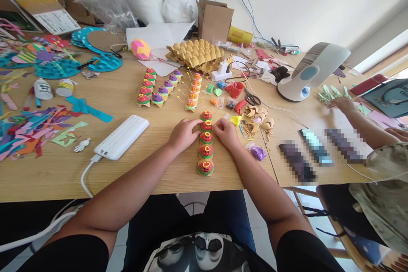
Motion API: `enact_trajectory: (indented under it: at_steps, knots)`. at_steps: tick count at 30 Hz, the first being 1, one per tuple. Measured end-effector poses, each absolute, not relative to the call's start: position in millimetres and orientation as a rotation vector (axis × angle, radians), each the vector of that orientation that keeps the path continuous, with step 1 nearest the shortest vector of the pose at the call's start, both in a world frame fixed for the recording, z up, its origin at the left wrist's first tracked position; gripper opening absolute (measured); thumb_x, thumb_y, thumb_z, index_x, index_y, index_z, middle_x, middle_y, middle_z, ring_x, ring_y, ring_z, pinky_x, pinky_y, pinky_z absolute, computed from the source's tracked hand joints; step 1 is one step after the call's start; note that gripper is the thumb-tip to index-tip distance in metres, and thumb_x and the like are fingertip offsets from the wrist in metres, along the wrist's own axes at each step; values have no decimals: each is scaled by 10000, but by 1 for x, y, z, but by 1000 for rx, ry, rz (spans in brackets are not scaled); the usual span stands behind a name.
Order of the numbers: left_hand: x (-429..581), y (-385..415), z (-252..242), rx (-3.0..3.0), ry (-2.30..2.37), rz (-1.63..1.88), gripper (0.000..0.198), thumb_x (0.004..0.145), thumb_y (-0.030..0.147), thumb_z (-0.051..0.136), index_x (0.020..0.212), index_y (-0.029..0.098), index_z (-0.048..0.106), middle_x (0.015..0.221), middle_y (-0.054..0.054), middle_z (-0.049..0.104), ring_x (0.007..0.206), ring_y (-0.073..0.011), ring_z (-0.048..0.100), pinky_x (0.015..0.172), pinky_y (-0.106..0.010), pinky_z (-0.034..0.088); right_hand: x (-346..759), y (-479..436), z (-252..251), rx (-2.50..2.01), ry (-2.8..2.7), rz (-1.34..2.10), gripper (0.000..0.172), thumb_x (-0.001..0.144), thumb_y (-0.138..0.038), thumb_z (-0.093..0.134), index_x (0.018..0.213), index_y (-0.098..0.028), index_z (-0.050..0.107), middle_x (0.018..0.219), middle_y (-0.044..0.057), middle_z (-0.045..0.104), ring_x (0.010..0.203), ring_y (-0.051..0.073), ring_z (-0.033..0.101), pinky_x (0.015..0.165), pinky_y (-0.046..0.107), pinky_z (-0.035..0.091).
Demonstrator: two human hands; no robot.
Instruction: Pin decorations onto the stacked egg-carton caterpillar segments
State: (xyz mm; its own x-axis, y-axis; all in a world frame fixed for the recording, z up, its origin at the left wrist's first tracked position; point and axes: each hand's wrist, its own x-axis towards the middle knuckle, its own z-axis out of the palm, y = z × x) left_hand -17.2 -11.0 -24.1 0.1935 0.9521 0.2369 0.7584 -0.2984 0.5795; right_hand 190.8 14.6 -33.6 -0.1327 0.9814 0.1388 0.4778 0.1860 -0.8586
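Note:
A strip of egg-carton cups (206,151), covered in red clay with green rims, yellow rings and small dark face marks, lies lengthwise before me. At its left side, my left hand (185,137) has thumb and fingertips closed against the upper cups. My right hand (227,133) bends its fingers to the opposite side, touching near the second cup; its fingertips are partly hidden. Beyond stand a red-and-green strip (146,88), a purple strip (167,88) and an orange strip (193,92) with yellow-tipped sticks. Yellow clay (235,120) and bagged purple clay (257,152) lie right of my hands.
A white power bank (123,137) with a cable lies left, near paper scraps (28,129). Torn carton pieces (256,119), scissors (253,97) and a fan (314,72) stand or lie to the right. Another person's hand (343,104) reaches toward green paper leaves. Egg trays (197,53) sit behind.

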Motion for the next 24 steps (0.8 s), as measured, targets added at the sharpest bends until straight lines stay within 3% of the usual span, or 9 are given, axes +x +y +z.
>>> enact_trajectory:
  at_steps: [24]
  knots:
    - [-18,-11,-25,2136,1615,808,437,849,201,740,1283,248,719,1078,-73,749,1027,-252,670,933,-345,540,191,14,-34,-1406,-1746,849,194,834,-369,641,742,-213,570,620,-45,541,566,118,437,553,268,331]
